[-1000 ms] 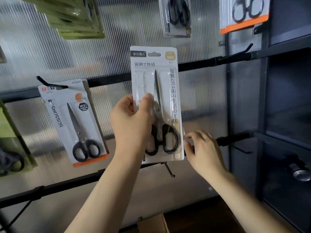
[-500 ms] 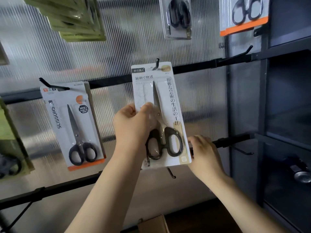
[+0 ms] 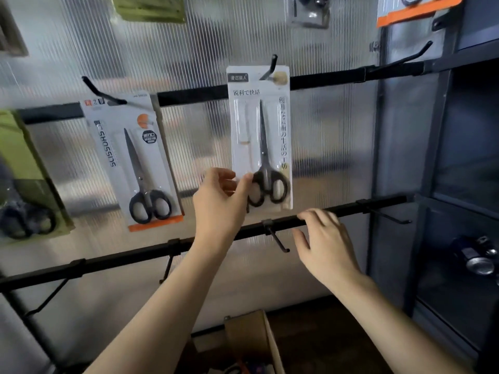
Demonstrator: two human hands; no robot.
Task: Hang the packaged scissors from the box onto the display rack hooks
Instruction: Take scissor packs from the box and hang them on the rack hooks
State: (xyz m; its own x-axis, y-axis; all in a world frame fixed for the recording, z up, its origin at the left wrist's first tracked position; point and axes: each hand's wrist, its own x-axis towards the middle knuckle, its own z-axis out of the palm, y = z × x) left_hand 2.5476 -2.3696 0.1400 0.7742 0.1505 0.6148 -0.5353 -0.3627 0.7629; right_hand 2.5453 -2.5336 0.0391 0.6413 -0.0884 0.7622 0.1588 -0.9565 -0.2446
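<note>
A white packaged scissors (image 3: pixel 260 136) with black handles hangs by its top hole on a black hook (image 3: pixel 271 66) of the upper rail (image 3: pixel 324 81). My left hand (image 3: pixel 218 203) pinches the package's lower left edge, thumb on the front beside the handles. My right hand (image 3: pixel 324 244) is below and to the right, fingers relaxed, fingertips resting on the lower rail (image 3: pixel 378 205). The cardboard box (image 3: pixel 251 336) stands open on the floor between my forearms.
Another scissors pack (image 3: pixel 135 163) with an orange strip hangs left on the same rail; green packs hang further left. Bare hooks (image 3: pixel 278 241) stick out of the lower rail, one more (image 3: pixel 415 52) at upper right. A dark shelf unit with cans (image 3: pixel 478 260) stands right.
The white package went up and right onto the hook and now hangs straight. My left hand slid down to its lower left edge. My right hand left the package and dropped to the lower rail.
</note>
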